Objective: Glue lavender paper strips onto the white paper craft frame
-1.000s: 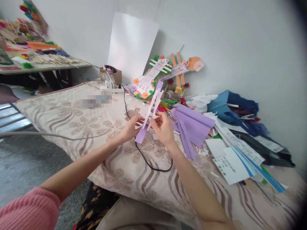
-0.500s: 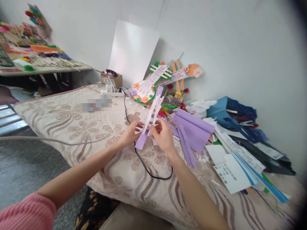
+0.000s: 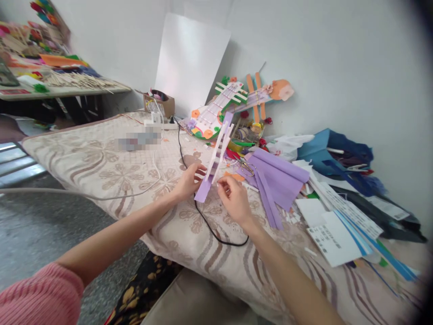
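A long purple paper strip [image 3: 202,191] with narrow white strips [image 3: 216,158] along it stands tilted above the bed cover, its top leaning away from me. White crosspieces bridge the white strips. My left hand [image 3: 191,182] grips its lower left edge; the fingertips are partly hidden behind it. Just right of the lower end, my right hand [image 3: 233,196] is closed, with thumb and index finger pinched together. A gap shows between it and the purple strip, and whatever the pinch holds is too small to make out.
Gold-handled scissors [image 3: 246,167] lie beside purple paper [image 3: 279,178]. White cards [image 3: 329,239] and a blue bag [image 3: 324,144] are at the right. Paper guitar-like crafts [image 3: 219,106] lean by the wall. A black cable [image 3: 216,237] loops below my hands.
My right hand has moved off the strip's lower right edge and is now a little apart from it. My left hand keeps its grip. The view has shifted slightly.
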Motion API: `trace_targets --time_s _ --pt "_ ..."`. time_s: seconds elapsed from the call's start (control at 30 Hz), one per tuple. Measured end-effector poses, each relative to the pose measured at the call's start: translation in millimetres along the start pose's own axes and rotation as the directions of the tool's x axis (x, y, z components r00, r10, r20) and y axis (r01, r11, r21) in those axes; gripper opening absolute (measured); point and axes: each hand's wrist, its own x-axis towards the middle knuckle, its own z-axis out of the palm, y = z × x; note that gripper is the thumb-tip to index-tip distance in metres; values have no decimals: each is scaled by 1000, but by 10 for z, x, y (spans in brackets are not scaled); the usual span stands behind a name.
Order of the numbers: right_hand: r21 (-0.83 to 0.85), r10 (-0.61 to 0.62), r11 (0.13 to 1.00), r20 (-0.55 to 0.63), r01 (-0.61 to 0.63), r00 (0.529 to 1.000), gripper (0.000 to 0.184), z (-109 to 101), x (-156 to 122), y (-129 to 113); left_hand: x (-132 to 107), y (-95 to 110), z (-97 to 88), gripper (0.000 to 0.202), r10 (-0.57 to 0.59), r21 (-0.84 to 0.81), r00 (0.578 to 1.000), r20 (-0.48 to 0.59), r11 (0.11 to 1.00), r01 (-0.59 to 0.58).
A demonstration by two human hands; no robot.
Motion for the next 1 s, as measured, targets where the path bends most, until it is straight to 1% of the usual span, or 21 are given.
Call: trace_targets --time_s 0.1,0.2,0.33,0.4,0.43,0.5,0.57,0.63,0.67,0.73,0.83,0.87,0.97,1.0 --pt "-37 -123 992 31 124 992 17 45 -105 44 7 2 0 32 -8 -7 1000 -2 1000 8" --pt "-65 -224 972 31 226 974 24 87 -183 68 14 9 -11 36 -16 -10 1000 -2 1000 16" --pt "-114 -261 959 19 261 965 22 136 -202 73 17 -5 -10 35 -8 -7 1000 -5 1000 8" --pt "-105 -253 963 -31 248 967 21 151 -167 69 18 -20 -7 39 4 2 1000 -2 1000 -4" --pt "-85 -237 969 -67 231 969 20 154 -140 64 20 -29 -9 44 8 6 1000 -3 1000 -8" --pt "-22 -173 985 -129 172 976 18 154 -71 49 30 -46 -21 63 44 30 999 -14 999 -43" --pt "35 -97 994 -155 104 983 19 152 11 27 50 -56 -48 83 156 99 988 -23 983 -153" --pt "66 -44 996 -162 55 986 23 154 96 6 78 -47 -92 93 285 178 959 -4 944 -279" --pt "74 -28 996 -165 41 986 26 158 136 -3 92 -30 -119 94 333 210 943 19 921 -329" --pt "90 -8 996 -165 23 986 29 168 203 -14 117 34 -186 92 380 253 921 87 886 -389" --pt "116 5 993 -145 12 989 25 176 261 -18 144 208 -303 89 430 291 878 210 830 -477" --pt "120 5 993 -134 12 991 23 175 268 -16 154 281 -341 85 448 288 870 208 822 -492" --pt "111 -6 994 -102 18 995 22 169 273 -7 212 512 -430 65 527 263 843 110 802 -536" --pt "108 -11 994 -95 21 995 22 166 271 -3 241 581 -447 58 550 265 830 95 789 -554"
